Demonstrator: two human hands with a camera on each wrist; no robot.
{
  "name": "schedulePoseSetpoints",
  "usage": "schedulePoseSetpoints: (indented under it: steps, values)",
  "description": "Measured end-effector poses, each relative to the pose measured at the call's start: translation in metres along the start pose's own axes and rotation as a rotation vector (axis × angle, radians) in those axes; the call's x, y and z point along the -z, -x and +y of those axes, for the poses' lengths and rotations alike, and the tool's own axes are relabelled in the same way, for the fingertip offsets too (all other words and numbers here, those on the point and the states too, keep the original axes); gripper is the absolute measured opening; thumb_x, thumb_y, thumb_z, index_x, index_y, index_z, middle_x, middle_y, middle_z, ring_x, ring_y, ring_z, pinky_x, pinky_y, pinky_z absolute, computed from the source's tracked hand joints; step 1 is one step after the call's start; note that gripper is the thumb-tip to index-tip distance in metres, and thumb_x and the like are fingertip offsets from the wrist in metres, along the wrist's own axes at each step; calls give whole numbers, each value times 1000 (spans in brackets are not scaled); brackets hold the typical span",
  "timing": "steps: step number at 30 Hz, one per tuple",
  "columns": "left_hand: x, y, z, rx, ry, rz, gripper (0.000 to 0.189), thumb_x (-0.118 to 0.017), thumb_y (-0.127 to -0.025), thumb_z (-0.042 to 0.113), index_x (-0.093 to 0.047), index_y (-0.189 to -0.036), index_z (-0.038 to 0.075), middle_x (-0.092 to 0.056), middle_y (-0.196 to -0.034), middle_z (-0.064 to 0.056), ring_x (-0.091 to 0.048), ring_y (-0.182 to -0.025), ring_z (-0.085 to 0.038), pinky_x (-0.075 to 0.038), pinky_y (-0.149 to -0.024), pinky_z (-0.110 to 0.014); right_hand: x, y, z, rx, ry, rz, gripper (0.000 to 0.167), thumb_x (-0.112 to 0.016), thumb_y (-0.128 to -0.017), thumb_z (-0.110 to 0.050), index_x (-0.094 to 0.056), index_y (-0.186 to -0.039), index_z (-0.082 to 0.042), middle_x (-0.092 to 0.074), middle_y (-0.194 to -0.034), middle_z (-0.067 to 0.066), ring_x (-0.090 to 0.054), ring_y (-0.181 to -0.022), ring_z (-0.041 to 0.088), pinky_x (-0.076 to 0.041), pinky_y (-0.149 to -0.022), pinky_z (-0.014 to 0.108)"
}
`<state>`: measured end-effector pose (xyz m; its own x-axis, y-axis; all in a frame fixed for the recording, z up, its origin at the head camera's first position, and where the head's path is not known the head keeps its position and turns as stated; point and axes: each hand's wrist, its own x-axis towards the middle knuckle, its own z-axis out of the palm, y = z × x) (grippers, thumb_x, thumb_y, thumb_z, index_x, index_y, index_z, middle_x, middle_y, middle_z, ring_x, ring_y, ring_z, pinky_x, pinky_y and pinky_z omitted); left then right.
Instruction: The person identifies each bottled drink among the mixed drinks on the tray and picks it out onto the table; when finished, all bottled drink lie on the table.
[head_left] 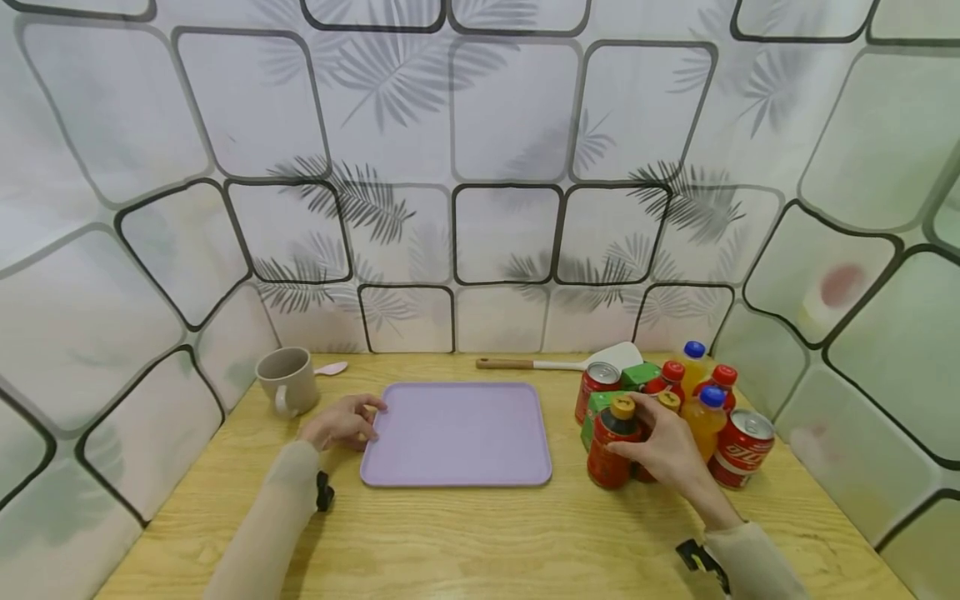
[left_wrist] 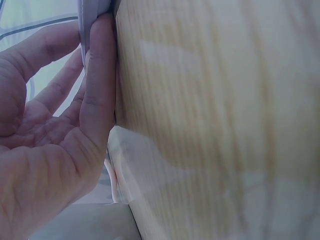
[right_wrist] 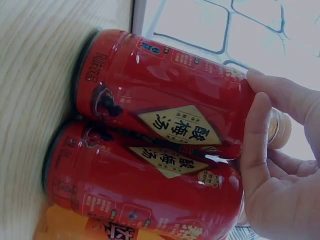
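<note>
My left hand (head_left: 347, 422) pinches the left edge of a lilac tray (head_left: 461, 433) lying on the wooden table. In the left wrist view, the tray's rim (left_wrist: 89, 22) shows between thumb and fingers. On the right, my right hand (head_left: 670, 444) grips a red-labelled drink bottle (head_left: 607, 458) with a gold cap around its upper part. The bottle stands upright at the front of a drinks group. The right wrist view shows a matching red bottle (right_wrist: 135, 180) close beside it, partly behind my hand in the head view.
Behind the held bottle stand a red can (head_left: 597, 385) and green cartons (head_left: 596, 408). Orange bottles (head_left: 705, 429) and another red can (head_left: 742, 447) are right of it. A spatula (head_left: 517, 364) lies at the back. A beige mug (head_left: 288, 379) and pink spoon (head_left: 332, 368) sit back left.
</note>
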<state>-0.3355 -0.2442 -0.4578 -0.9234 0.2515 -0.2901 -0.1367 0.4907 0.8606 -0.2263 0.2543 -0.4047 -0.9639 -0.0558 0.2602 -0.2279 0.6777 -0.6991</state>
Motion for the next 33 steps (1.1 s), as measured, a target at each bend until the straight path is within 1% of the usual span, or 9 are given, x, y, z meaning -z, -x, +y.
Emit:
schedulePoseSetpoints:
  steps: [6, 12, 14, 17, 20, 25, 28, 30, 33]
  values:
    - [-2, -3, -5, -8, -11, 0, 57, -69, -75, -11, -51, -129, -2, -46, -89, -9, -49, -76, -19, -54, -61, -27, -1, 0, 2, 22, -14, 14, 73, -82, -77, -11, -45, -139, 1, -56, -132, 28, -59, -118, 43, -50, -96, 54]
    - [-3, -2, -5, -23, -1, -2, 55, -68, -76, -11, -51, -128, -3, -46, -89, -9, -50, -75, -19, -55, -62, -28, 0, -2, -1, 85, -29, 125, 58, -81, -80, -17, -58, -132, -5, -64, -127, 18, -61, -115, 33, -51, -95, 52]
    - [-3, -2, -4, -17, 4, 6, 55, -68, -76, -11, -51, -128, -3, -46, -89, -9, -49, -75, -19, -55, -62, -28, 0, -4, -3, 104, -10, 170, 52, -81, -80, -19, -62, -128, -8, -67, -123, 12, -63, -113, 27, -53, -93, 46]
    - [-3, 0, -4, -9, 8, 13, 55, -67, -78, -9, -51, -130, -2, -48, -91, -10, -50, -77, -19, -55, -64, -29, -1, -6, -8, 119, 21, 225, 43, -80, -81, -21, -69, -121, -11, -71, -115, 6, -65, -105, 19, -55, -85, 31]
    - [-3, 2, -5, -6, 25, 13, 52, -66, -82, -4, -49, -132, -2, -52, -98, -13, -54, -82, -20, -57, -67, -32, -2, -8, -13, 119, 18, 257, 34, -79, -83, -21, -72, -115, -13, -73, -109, 5, -66, -100, 18, -53, -78, 19]
    - [-4, 7, -3, -4, 47, 8, 47, -62, -89, 3, -47, -134, -4, -56, -104, -16, -59, -86, -21, -60, -70, -37, -4, -12, -24, 127, -21, 275, 26, -74, -87, -23, -74, -110, -13, -74, -104, 4, -68, -95, 17, -50, -72, 11]
    - [-5, 10, 1, -13, 13, 19, 44, -60, -92, 6, -47, -132, -6, -59, -99, -15, -59, -85, -20, -59, -71, -36, -5, -15, -32, 162, -41, 281, 22, -73, -88, -23, -75, -108, -13, -75, -102, 3, -68, -91, 7, -52, -71, 11]
    - [-6, 12, 5, -19, -48, 46, 42, -60, -93, 10, -49, -130, -6, -60, -95, -12, -59, -84, -19, -57, -70, -34, -7, -16, -37, 188, -52, 277, 21, -73, -89, -22, -75, -108, -12, -75, -100, 3, -67, -88, 0, -53, -69, 13]
    - [-10, 15, 12, -28, -153, 105, 42, -60, -94, 16, -52, -128, -6, -59, -93, -13, -57, -83, -20, -53, -72, -34, -13, -17, -45, 217, -88, 247, 19, -72, -89, -20, -75, -106, -12, -75, -98, 2, -66, -86, -1, -55, -66, 18]
